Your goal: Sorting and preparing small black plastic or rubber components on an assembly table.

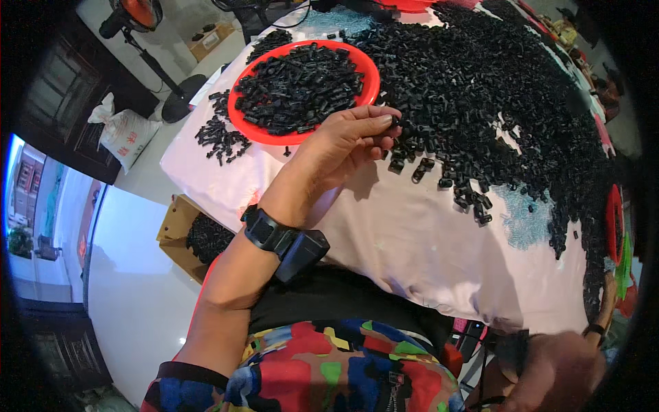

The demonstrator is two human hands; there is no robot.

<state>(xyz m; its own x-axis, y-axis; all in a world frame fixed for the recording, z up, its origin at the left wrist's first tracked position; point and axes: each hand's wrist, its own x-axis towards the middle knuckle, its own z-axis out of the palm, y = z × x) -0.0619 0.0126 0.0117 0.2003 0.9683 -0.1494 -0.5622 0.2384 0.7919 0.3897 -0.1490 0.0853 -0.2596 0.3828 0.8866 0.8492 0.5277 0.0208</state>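
Over the near edge of a big heap of small black plastic parts [473,89], my left hand [353,137] is closed. Thumb and forefinger pinch a small black plastic part [396,121], mostly covered by the fingertips. Just left of that hand stands a round red tray [374,75] filled with more black pieces. A few loose parts [419,168] lie on the pink cloth below my fingers. My right hand [559,371] is low at the right, off the table's near edge, and too smeared by motion to show its fingers.
A pink cloth [384,230] covers the table. Clear bluish pieces [525,216] lie beside the heap. Left of the table are a cardboard box [175,226] of black parts, a white sack [123,130] and a standing fan [182,96]. Another person's arm [607,302] shows at far right.
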